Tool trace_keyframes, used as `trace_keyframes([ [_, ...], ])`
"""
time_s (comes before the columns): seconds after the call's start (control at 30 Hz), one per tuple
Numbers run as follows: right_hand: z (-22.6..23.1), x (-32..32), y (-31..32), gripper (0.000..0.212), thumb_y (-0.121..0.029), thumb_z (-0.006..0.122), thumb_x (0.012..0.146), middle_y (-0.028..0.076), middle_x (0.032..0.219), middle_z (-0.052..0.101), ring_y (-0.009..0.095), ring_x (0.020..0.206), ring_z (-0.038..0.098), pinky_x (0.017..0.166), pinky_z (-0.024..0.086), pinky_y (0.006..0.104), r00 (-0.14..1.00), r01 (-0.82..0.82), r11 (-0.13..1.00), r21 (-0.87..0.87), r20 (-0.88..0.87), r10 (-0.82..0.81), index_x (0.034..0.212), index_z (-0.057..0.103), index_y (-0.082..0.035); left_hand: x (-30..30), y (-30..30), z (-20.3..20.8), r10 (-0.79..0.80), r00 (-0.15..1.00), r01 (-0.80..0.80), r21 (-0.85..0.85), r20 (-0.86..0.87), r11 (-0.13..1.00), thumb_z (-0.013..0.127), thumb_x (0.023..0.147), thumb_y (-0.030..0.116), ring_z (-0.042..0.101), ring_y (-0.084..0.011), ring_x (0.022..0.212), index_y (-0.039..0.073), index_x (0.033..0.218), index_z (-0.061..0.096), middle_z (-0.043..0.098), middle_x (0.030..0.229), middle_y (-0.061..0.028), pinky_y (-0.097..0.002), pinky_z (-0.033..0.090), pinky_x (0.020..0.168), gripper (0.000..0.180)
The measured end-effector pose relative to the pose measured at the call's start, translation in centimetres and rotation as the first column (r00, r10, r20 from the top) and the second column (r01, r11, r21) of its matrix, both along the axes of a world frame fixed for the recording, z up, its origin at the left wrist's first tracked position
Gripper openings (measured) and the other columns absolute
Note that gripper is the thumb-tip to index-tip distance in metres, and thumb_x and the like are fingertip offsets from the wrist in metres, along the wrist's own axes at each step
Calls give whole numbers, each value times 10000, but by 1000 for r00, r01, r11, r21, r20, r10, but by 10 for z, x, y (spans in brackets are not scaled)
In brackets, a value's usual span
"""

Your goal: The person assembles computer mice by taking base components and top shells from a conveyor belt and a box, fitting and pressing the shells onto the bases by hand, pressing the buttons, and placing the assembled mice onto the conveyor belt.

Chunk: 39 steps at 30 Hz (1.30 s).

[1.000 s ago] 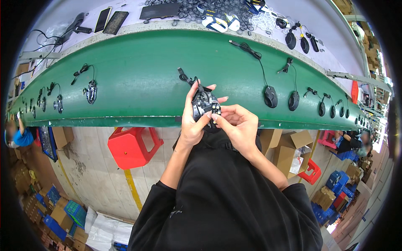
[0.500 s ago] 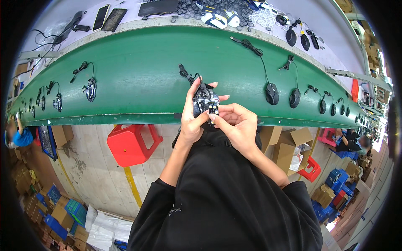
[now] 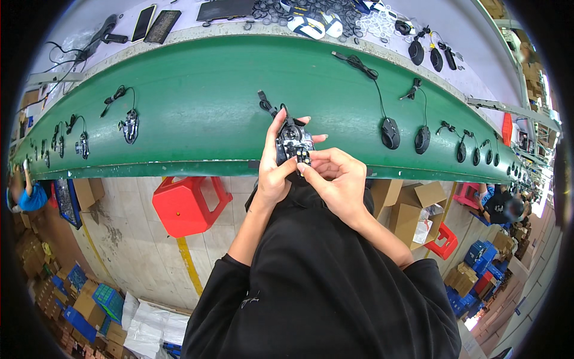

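Note:
Over the near edge of the green belt I hold an opened computer mouse (image 3: 291, 135), its inner parts exposed and its bundled black cable (image 3: 266, 103) lying beyond it on the belt. My left hand (image 3: 275, 173) is wrapped round the mouse from the left and below, with its thumb on the near end. At that near end sits a small black part with pale spots (image 3: 304, 157). My right hand (image 3: 338, 176) pinches this part between thumb and fingers, against the mouse. The fingertips hide some of it.
On the green belt (image 3: 203, 107), opened mice (image 3: 130, 127) lie to the left and closed black mice (image 3: 390, 133) to the right. Beyond it, a shelf carries many small dark rings (image 3: 275, 13). Red stools (image 3: 185, 209) and cardboard boxes (image 3: 412, 206) stand below; co-workers sit at both sides.
The belt's mice have barely shifted in view. Both my hands stay at the mouse; my right thumb and fingers have moved slightly at the small black part.

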State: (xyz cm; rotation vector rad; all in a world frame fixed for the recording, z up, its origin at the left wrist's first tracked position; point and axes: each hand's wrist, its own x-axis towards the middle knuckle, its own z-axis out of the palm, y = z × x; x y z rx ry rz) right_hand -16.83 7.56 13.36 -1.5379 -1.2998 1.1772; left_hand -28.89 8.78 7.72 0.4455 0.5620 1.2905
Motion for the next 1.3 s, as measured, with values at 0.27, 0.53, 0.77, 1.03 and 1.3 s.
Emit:
trace_keyframes([
  [0.27, -8, -8, -2, 183, 22, 750, 740, 91, 753, 659, 145, 617, 684, 551, 556, 243, 991, -37, 988, 148, 136, 17, 904, 670, 36, 1, 0, 3, 75, 988, -62, -97, 134, 993, 369, 891, 202, 573, -396, 1133, 53, 1480, 263, 442, 1361, -217, -481, 486, 965, 617],
  [0.53, -6, -11, -1, 182, 23, 749, 736, 86, 737, 654, 144, 601, 679, 540, 553, 244, 988, -52, 977, 206, 152, 21, 900, 670, 29, -1, 1, 6, 97, 990, -85, -113, 98, 990, 333, 935, 209, 578, -362, 1119, 48, 1467, 295, 465, 1340, -205, -453, 482, 968, 557],
  [0.77, -6, -13, 0, 183, 20, 748, 733, 77, 722, 644, 146, 591, 676, 528, 549, 251, 981, -77, 963, 260, 193, 27, 900, 673, 22, -3, 1, 5, 81, 995, -74, -103, 63, 992, 344, 936, 213, 568, -339, 1129, 25, 1454, 301, 457, 1346, -199, -434, 480, 964, 553],
  [1.03, 1, -8, 8, 167, -32, 736, 752, 98, 725, 629, 257, 633, 633, 560, 506, 346, 849, -351, 909, 225, 486, 208, 915, 709, -8, -2, -4, 5, 92, 984, -98, -37, -155, 994, 505, 915, 79, 538, -263, 1167, 11, 1452, 258, 421, 1373, -157, -375, 478, 957, 594],
  [1.3, 50, -8, 23, 143, -61, 770, 742, 94, 807, 706, 187, 618, 646, 596, 510, 287, 972, -118, 988, 102, 214, 94, 856, 712, 4, -31, 4, -11, 133, 961, -66, -266, 242, 962, 561, 805, -116, 501, -366, 1249, 44, 1396, 348, 426, 1371, -114, -534, 521, 939, 649],
])
